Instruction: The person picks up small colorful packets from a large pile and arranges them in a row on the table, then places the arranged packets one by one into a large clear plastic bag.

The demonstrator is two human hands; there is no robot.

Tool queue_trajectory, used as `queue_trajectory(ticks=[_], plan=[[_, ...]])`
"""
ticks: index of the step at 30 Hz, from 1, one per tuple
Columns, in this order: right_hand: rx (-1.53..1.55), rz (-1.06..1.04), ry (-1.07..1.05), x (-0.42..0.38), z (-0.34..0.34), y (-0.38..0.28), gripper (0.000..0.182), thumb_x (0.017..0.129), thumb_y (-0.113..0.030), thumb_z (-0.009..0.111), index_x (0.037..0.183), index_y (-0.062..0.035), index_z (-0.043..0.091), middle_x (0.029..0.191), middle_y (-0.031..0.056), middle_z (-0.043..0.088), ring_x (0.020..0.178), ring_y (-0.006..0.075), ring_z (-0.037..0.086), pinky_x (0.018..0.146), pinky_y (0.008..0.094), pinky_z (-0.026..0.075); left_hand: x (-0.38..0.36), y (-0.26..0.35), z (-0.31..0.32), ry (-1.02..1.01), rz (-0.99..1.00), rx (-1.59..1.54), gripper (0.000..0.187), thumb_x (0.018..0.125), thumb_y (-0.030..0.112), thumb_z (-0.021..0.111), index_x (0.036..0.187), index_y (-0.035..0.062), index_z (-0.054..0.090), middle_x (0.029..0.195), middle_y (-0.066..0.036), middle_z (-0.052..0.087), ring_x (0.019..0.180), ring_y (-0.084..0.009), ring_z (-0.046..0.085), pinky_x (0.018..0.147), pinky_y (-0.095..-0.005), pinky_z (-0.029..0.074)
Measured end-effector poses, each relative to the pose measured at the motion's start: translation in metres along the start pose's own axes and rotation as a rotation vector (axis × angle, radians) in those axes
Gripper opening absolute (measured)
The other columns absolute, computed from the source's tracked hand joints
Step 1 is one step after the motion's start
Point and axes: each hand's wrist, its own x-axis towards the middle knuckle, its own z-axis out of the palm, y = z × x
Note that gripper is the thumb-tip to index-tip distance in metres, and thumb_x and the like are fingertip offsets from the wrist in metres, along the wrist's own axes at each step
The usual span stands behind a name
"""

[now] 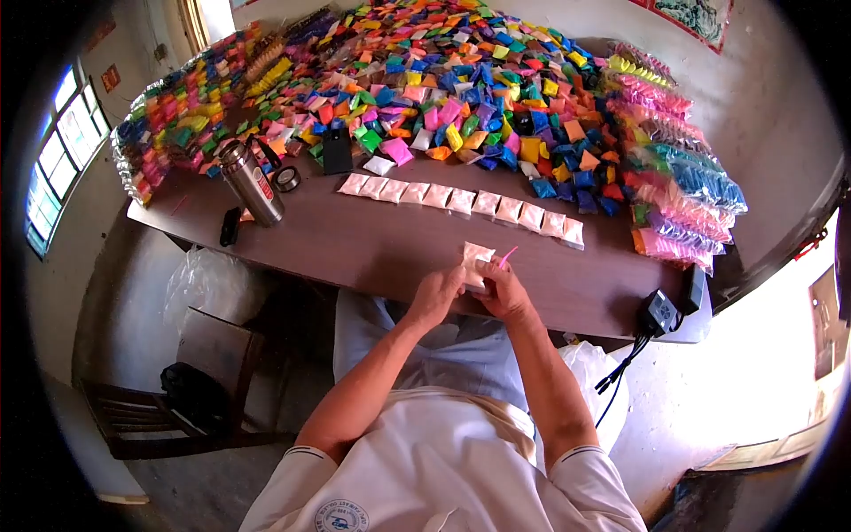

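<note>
Packet (477, 254) in both hands, above the near edge of the table (372, 239).
The left hand (441, 294) gripped its left side and the right hand (503, 288) pinched its right, fingers bent; a pink strip (508, 256) stuck out at the right fingers, toward 1 o'clock. From the packet, a row (461, 201) of pale packets lay at 12 o'clock, with a heap (452, 97) of coloured ones beyond. The flask (252, 184) stood tilted in view at 10, the adapter (658, 312) between 3 and 4.
</note>
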Motion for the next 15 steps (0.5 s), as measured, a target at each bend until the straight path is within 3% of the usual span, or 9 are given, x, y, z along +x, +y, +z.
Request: queue_trajectory(ticks=[5,8,10,11,12,14,15], plan=[[-0.047,-0.026,0.105,0.011,-0.018,0.014,0.025,0.092,-0.029,0.058,0.099,-0.0048,0.061,0.080,0.0042,0.063,0.066,0.0161,0.061,0.059,0.0281,0.050,-0.003,0.003,-0.002,-0.011,-0.030,-0.120,0.055,0.098,0.049,0.043,0.083,0.0001,0.062,0.074,-0.005,0.060,0.074,-0.0123,0.055,0.068,-0.0286,0.046],[0.016,0.039,0.117,0.011,-0.028,0.010,0.019,0.090,-0.022,0.056,0.100,-0.0071,0.061,0.087,0.0043,0.065,0.070,0.0131,0.061,0.049,0.0241,0.047,-0.004,0.001,-0.001,0.007,-0.003,-0.094,0.054,0.097,0.050,0.044,0.081,0.0009,0.061,0.075,-0.005,0.059,0.075,-0.0127,0.054,0.069,-0.0291,0.045],[0.182,0.092,0.096,-0.003,-0.024,-0.010,0.011,0.090,-0.019,0.054,0.084,-0.0105,0.057,0.065,0.0024,0.057,0.056,0.0104,0.053,0.044,0.0248,0.038,-0.004,0.001,-0.001,0.022,0.033,-0.033,0.054,0.096,0.051,0.045,0.081,0.0017,0.061,0.076,-0.005,0.059,0.075,-0.0131,0.054,0.069,-0.0294,0.044],[0.378,0.088,0.096,-0.002,-0.025,-0.014,0.008,0.086,-0.012,0.053,0.079,-0.0114,0.054,0.061,0.0030,0.055,0.055,0.0096,0.050,0.042,0.0221,0.033,-0.005,0.003,-0.001,-0.007,0.016,-0.035,0.054,0.096,0.051,0.045,0.081,0.0025,0.061,0.076,-0.004,0.058,0.075,-0.0133,0.053,0.070,-0.0293,0.044],[0.380,0.087,0.098,-0.004,-0.023,-0.019,0.008,0.086,-0.012,0.053,0.079,-0.0114,0.054,0.061,0.0030,0.055,0.055,0.0096,0.050,0.042,0.0221,0.033,-0.005,0.004,-0.001,-0.037,0.000,-0.038,0.053,0.096,0.052,0.045,0.081,0.0033,0.060,0.077,-0.004,0.058,0.075,-0.0136,0.052,0.070,-0.0292,0.043],[-0.050,0.045,0.050,-0.011,-0.018,-0.032,0.002,0.086,-0.010,0.057,0.085,-0.0091,0.058,0.064,-0.0001,0.054,0.053,0.0075,0.046,0.043,0.0199,0.030,-0.005,0.004,0.003,-0.014,-0.006,-0.046,0.053,0.096,0.052,0.043,0.081,0.0032,0.057,0.075,-0.005,0.055,0.073,-0.0154,0.052,0.069,-0.0316,0.042],[-0.045,0.074,0.039,-0.014,-0.003,-0.038,0.010,0.086,-0.011,0.064,0.094,-0.0054,0.061,0.069,-0.0023,0.055,0.054,0.0049,0.043,0.043,0.0195,0.029,-0.005,0.002,0.006,0.014,-0.011,-0.054,0.053,0.096,0.052,0.040,0.081,0.0032,0.054,0.072,-0.006,0.053,0.071,-0.0173,0.052,0.068,-0.0341,0.041]])
